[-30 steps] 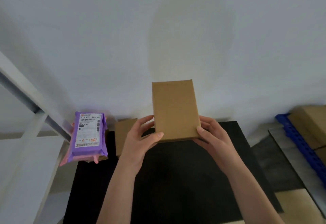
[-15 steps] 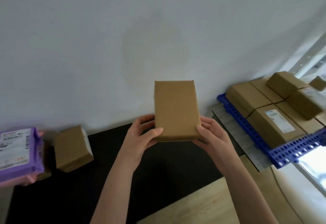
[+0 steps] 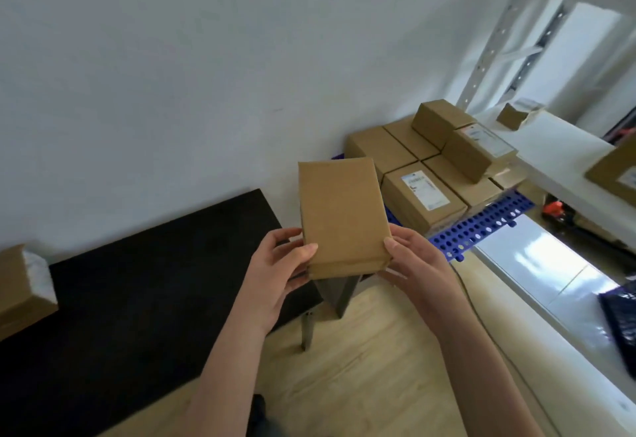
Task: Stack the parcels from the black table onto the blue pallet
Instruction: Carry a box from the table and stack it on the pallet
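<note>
1. Both hands hold one plain brown parcel [image 3: 342, 216] up in the centre of the frame, its long side running away from the person and its broad face turned up towards the camera.
2. The left hand [image 3: 275, 274] grips the parcel's lower left corner, thumb pressed on the top face and the fingers curled underneath.
3. The right hand [image 3: 418, 266] clamps the lower right corner the same way, thumb on top, fingers hidden behind the cardboard.
4. The parcel hangs in the air, clear of any surface, between the black counter [image 3: 137, 299] at lower left and the blue pallet [image 3: 481, 223] at centre right.
5. On the pallet a layer of brown boxes already sits side by side against the white wall; the nearest one, a labelled box [image 3: 421, 195], carries a white shipping label on top.
6. Two more boxes lie on top of that layer, at the upper right of the stack; the upper box [image 3: 476, 151] nearer the camera has a label too (print too small to read).
7. One brown box on the counter [image 3: 20, 293] rests at the far left edge of the frame, partly cut off.
8. A white shelf rack [image 3: 568, 147] stands at the right with a small carton [image 3: 516, 114] on its board.
9. Pale wooden floor [image 3: 361, 367] shows beneath the forearms, and a metal counter leg [image 3: 307, 330] stands on it just below the parcel.
</note>
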`<act>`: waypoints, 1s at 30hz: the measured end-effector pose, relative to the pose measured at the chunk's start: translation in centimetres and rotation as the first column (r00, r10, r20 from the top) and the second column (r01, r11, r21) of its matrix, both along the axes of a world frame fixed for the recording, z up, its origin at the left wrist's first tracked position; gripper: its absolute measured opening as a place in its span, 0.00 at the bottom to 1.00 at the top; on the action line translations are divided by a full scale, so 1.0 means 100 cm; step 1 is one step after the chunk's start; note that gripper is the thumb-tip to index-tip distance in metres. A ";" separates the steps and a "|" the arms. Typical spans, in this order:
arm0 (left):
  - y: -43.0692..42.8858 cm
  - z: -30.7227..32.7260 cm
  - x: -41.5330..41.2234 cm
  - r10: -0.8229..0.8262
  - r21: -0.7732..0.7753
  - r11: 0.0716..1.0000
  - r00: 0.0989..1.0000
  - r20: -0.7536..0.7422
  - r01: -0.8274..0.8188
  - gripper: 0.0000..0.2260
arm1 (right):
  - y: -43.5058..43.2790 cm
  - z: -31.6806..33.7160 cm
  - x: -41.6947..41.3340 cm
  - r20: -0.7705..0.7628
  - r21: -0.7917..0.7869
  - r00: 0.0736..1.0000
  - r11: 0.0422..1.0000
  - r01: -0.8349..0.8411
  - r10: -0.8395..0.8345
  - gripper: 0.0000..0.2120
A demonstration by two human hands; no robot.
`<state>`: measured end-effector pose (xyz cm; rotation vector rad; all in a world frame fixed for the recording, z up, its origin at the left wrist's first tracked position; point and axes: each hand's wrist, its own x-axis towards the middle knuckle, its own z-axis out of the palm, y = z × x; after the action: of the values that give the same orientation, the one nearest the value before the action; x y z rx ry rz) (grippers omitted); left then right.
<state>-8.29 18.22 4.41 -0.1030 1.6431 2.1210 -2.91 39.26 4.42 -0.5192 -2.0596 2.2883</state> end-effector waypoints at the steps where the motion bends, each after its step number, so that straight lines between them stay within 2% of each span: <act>1: 0.013 0.000 0.002 -0.003 -0.004 1.000 1.000 0.000 0.003 0.25 | 0.013 0.000 0.003 0.000 -0.007 1.000 1.000 0.002 -0.002 0.17; 4: 0.048 0.000 0.004 -0.011 -0.012 1.000 1.000 -0.003 0.011 0.28 | 0.045 -0.003 0.009 0.004 -0.018 0.999 0.999 0.035 -0.034 0.16; 14: 0.166 -0.016 -0.035 -0.129 -0.054 0.990 0.991 -0.042 0.127 0.27 | 0.154 -0.014 -0.004 0.008 -0.063 0.986 0.984 0.167 -0.167 0.12; 19: 0.231 -0.018 -0.078 -0.138 -0.030 0.990 0.989 -0.055 0.137 0.27 | 0.214 -0.010 -0.038 0.006 -0.015 0.983 0.983 0.182 -0.182 0.20; 21: 0.257 -0.019 -0.094 -0.133 -0.022 0.991 0.990 -0.050 0.132 0.27 | 0.240 -0.008 -0.054 0.010 -0.016 0.984 0.984 0.177 -0.177 0.20; 30: 0.334 -0.019 -0.152 -0.104 0.004 0.995 0.995 -0.008 0.104 0.27 | 0.316 0.003 -0.116 0.016 -0.035 0.990 0.989 0.144 -0.143 0.09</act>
<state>-23.49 51.66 2.54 -0.0078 1.6121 2.0490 -14.52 70.85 4.69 -0.6625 -1.9213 2.2493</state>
